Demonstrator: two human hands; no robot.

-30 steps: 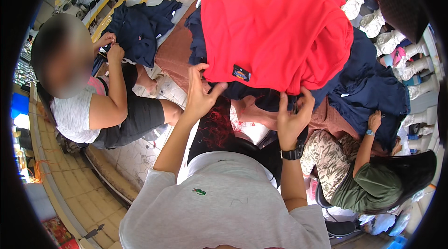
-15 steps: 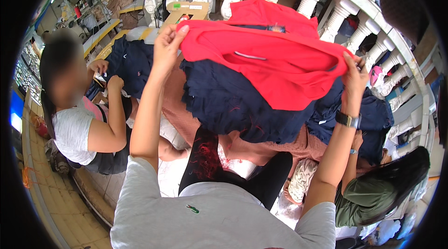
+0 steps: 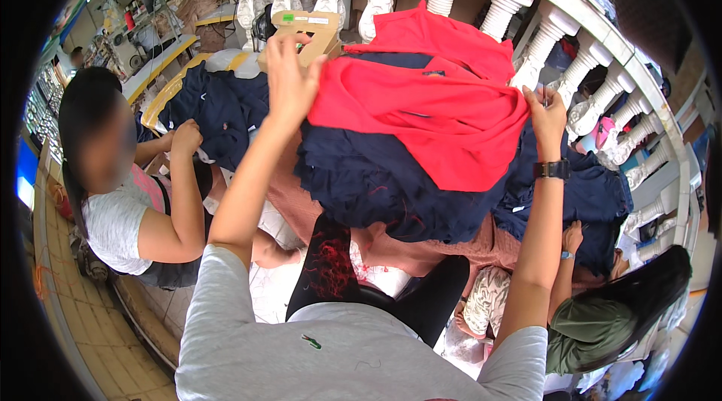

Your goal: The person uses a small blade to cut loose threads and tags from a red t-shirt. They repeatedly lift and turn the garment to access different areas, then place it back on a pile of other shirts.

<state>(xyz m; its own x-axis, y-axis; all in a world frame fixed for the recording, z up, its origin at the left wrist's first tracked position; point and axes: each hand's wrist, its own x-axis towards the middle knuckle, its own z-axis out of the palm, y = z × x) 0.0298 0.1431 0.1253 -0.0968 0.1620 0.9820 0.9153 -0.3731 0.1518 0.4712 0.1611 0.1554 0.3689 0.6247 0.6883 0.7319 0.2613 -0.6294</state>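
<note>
A red knit garment (image 3: 421, 111) lies loosely folded across a pile of dark navy garments (image 3: 383, 175), with a dark label near its neckline. My left hand (image 3: 292, 81) is open at the garment's left edge, thumb and fingers apart. At the right edge is my right hand (image 3: 549, 119), its fingers closed around a small thin metal tool (image 3: 546, 94) whose kind is too small to make out. The thumb of that hand comes against or very near the red cloth; I cannot tell which.
An open cardboard box (image 3: 320, 25) stands behind my left hand. White balusters (image 3: 526, 48) curve round the far side. A co-worker (image 3: 120, 198) sits at left by navy garments (image 3: 218, 108); another (image 3: 602, 318) sits at right. Brown cloth (image 3: 481, 239) hangs under the pile.
The raised, stretched red garment has come down onto the navy pile. My left hand has let go of its edge and opened; my right hand has moved inward to the left.
</note>
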